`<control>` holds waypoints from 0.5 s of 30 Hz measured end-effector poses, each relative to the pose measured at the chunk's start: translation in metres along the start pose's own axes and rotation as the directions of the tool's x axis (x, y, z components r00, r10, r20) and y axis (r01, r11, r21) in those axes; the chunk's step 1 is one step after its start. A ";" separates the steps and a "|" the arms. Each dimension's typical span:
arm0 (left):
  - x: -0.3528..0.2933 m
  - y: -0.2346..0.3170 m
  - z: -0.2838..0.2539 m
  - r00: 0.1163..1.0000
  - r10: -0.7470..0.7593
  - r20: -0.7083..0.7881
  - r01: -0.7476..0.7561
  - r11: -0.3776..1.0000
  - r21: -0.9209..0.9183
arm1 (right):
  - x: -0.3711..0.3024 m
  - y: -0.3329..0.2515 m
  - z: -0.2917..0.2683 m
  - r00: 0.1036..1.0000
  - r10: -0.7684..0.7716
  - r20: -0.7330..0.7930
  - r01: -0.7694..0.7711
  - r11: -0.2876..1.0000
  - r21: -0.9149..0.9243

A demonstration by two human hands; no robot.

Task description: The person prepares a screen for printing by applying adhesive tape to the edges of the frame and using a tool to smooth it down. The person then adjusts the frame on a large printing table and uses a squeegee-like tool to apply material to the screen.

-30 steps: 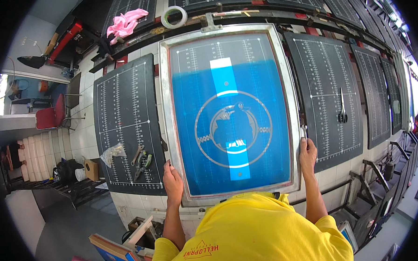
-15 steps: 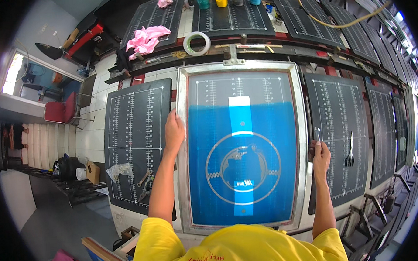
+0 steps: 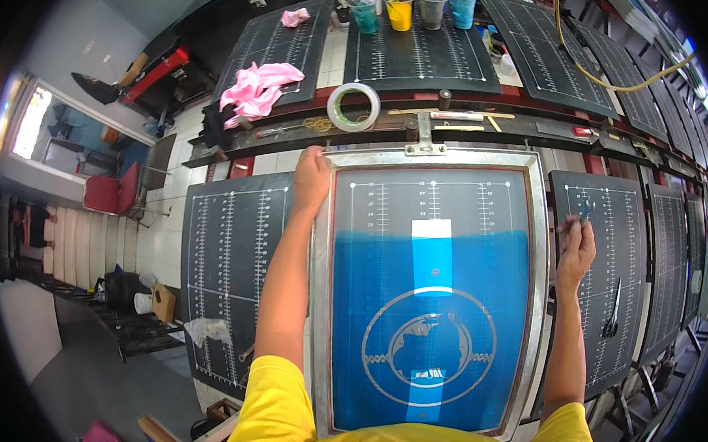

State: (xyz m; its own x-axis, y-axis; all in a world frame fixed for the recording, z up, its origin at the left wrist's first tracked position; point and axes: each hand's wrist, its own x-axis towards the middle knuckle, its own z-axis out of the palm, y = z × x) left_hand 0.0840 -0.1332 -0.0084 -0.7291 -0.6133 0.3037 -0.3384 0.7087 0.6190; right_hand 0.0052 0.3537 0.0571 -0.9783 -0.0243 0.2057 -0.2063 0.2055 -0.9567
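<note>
A silk screen frame (image 3: 539, 268) with an aluminium rim and blue-coated mesh (image 3: 372, 275) lies before me. Its mesh bears a ring-shaped design with a figure inside. A metal hinge clamp (image 3: 425, 145) holds its far edge. At the far left corner, my left hand (image 3: 312, 179) is closed on the rim. Right of the frame, over a black ruled printing board (image 3: 608, 249), my right hand (image 3: 576, 251) is closed, fingertips pinching a small, slim, bluish and shiny thing (image 3: 586, 209) whose kind I cannot make out. That hand is apart from the rim.
Black-handled scissors (image 3: 613, 320) lie on the right board. A clear plastic bag (image 3: 209, 332) rests on the left board (image 3: 278, 199). Beyond the rail are a tape roll (image 3: 353, 107), pink cloth (image 3: 257, 91) and cups of coloured ink (image 3: 400, 13). A hose (image 3: 593, 80) hangs at upper right.
My left hand has slid along the rim to the far corner. My right hand has risen off the frame's right side, with the small thing in its fingers. The view has tilted farther forward.
</note>
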 end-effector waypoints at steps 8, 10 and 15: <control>-0.004 -0.012 0.001 0.976 -0.181 0.118 0.206 0.947 -0.246 | 0.099 0.026 0.028 0.996 0.085 0.024 -0.081 0.986 -0.144; -0.003 -0.009 0.003 0.965 -0.202 0.166 0.245 0.921 -0.304 | 0.122 0.030 0.036 0.987 0.160 -0.010 -0.156 0.940 -0.302; -0.007 -0.017 0.000 0.954 -0.232 0.191 0.290 0.881 -0.375 | 0.130 0.016 0.071 0.997 0.083 0.008 -0.080 0.977 -0.197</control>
State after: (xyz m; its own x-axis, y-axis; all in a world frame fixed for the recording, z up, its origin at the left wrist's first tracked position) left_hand 0.0952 -0.1412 -0.0209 -0.7306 -0.6828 0.0074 -0.2860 0.3159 0.9047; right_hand -0.1268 0.2846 0.0537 -0.9922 -0.0154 0.1238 -0.1198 0.3951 -0.9108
